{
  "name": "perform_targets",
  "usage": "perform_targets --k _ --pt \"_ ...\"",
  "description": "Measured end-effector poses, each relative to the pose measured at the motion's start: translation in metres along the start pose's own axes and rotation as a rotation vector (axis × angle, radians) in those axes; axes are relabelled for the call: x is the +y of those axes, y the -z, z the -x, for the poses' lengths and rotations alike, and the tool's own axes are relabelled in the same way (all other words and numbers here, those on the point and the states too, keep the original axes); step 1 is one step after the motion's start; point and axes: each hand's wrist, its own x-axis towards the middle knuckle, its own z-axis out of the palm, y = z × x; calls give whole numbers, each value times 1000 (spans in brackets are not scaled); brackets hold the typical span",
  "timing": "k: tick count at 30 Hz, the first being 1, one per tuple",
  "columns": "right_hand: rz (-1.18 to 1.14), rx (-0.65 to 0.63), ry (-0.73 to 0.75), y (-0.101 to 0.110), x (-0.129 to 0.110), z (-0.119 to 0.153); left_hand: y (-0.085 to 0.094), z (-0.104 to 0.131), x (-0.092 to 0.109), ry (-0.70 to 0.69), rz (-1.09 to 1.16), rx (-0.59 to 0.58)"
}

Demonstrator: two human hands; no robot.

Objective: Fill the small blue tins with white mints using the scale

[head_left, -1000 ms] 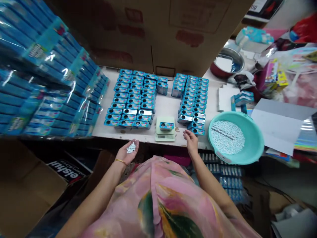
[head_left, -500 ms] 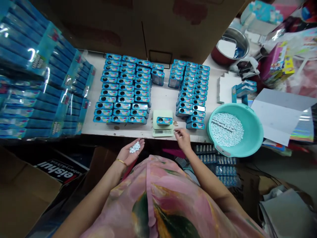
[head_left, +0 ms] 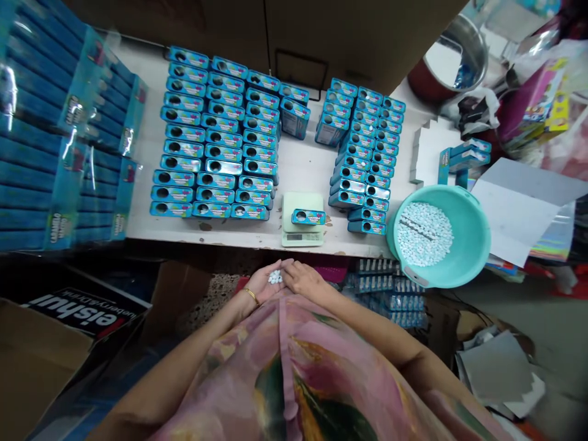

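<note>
Head view: brought right hand point(head_left: 304, 279) from beside scale point(head_left: 302, 202) to white pellets point(head_left: 275, 277) in open left hand point(head_left: 260, 283), apparently shifting work off blue tin point(head_left: 309, 217); cannot tell any grasp in right fingers point(head_left: 291, 273).

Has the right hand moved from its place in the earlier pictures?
Yes. Judged against the scale, the right hand has moved left and lower in the picture, from right of it to below it.

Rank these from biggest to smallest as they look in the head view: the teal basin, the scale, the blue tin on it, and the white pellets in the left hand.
1. Teal basin
2. Scale
3. Blue tin
4. White pellets in the left hand
</note>
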Motion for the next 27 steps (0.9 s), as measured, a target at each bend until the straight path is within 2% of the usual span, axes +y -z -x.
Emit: perform_targets --k 5,8,12,17,20,22,24,27 --pt "-58 12 -68 7 1 -7 -7 0 4 -45 17 -10" --pt "-205 61 -97 8 10 -10 -14 0 7 -70 10 -56" --pt "-420 177 -142 17 24 -12 -24 0 12 -129 15 -110" --pt "-562 387 -164 44 41 -21 -46 2 26 -190 7 -136" --pt "-513 475 -206 60 54 -32 -60 3 36 -235 12 -175" --pt "-430 470 -238 67 62 -40 -64 4 41 -258 18 -179" --pt "-343 439 -268 69 67 -45 -63 6 44 -265 25 -158" --pt "-288 439 -282 66 69 -45 -50 9 42 -265 46 -127"
